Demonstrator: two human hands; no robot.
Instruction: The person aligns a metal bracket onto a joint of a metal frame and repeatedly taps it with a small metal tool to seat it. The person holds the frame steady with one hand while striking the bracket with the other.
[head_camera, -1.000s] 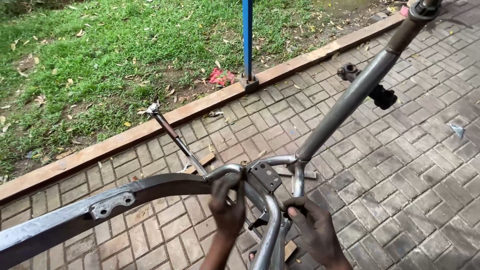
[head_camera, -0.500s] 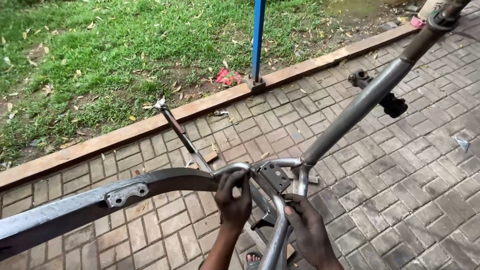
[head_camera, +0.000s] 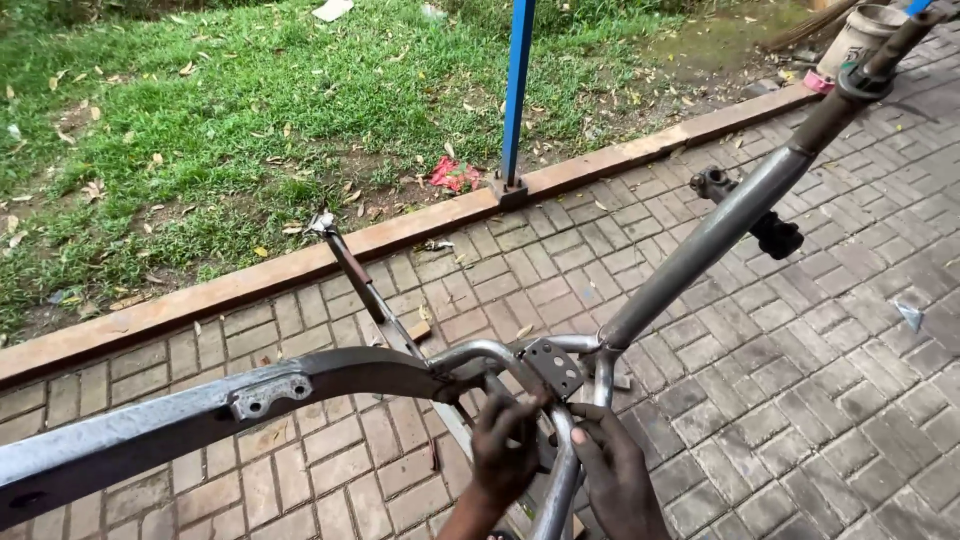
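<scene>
My left hand (head_camera: 505, 455) pinches the small bracket plate (head_camera: 553, 368) at the bare metal frame (head_camera: 700, 245), my right hand (head_camera: 615, 480) wrapped around the tube just below, long axis running up-right.

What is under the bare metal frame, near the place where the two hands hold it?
Under the metal frame lies grey brick paving. A thin rusty rod slants below the tubes. The left hand and right hand cover the tube joint, so the ground directly beneath it cannot be seen.
</scene>
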